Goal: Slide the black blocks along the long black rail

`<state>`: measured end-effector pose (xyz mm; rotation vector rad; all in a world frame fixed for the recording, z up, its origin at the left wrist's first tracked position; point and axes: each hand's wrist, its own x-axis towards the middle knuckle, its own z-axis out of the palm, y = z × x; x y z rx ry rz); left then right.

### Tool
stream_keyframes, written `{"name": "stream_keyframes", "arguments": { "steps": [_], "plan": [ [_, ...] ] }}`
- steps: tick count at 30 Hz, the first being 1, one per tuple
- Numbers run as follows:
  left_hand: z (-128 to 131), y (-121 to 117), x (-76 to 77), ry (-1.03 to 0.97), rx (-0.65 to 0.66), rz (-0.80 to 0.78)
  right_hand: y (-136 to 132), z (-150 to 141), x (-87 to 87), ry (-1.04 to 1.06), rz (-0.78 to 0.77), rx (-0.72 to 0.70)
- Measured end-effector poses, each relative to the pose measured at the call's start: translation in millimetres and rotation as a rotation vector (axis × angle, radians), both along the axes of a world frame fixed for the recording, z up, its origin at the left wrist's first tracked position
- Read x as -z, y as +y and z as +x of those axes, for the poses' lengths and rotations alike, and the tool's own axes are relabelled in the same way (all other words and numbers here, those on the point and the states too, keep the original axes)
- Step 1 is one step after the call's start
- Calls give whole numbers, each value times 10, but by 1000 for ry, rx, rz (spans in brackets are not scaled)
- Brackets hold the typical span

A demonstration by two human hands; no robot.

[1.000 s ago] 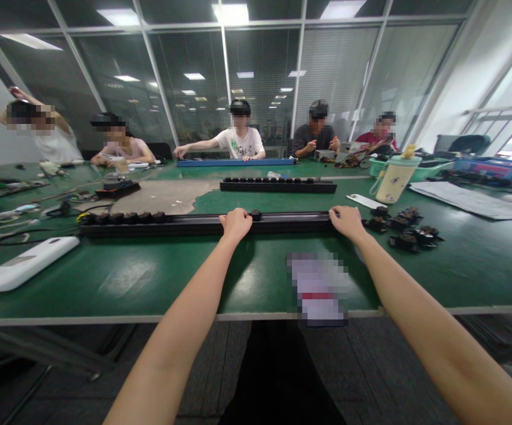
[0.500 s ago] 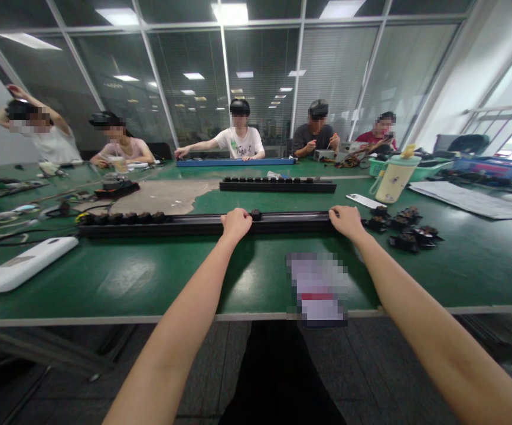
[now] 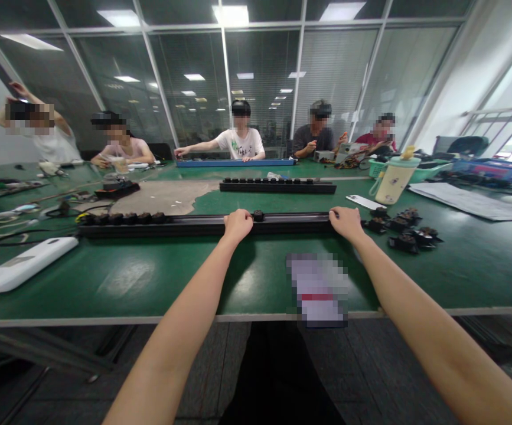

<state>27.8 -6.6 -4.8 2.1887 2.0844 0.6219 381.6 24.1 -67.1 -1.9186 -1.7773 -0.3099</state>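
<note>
- A long black rail [image 3: 193, 226] lay crosswise.
- The left hand [image 3: 238, 225], curled, touched its middle beside a black block [image 3: 258, 215].
- The right hand [image 3: 345, 221] curled over the rail's right end.
- Whether either gripped, I couldn't tell.

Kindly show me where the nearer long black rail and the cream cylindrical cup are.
Nearer long black rail [image 3: 203, 228]: head view, front face near its middle.
Cream cylindrical cup [image 3: 396, 183]: head view, middle of its body.
</note>
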Motion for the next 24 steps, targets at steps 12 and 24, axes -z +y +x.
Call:
{"name": "stream_keyframes", "arguments": {
  "steps": [12,24],
  "plan": [
    [14,-12,10,6,39,21,-22,-146,1,95,98,-185],
    [17,-11,17,25,33,33,-120,-493,-79,100,110,-393]
  ]
}}
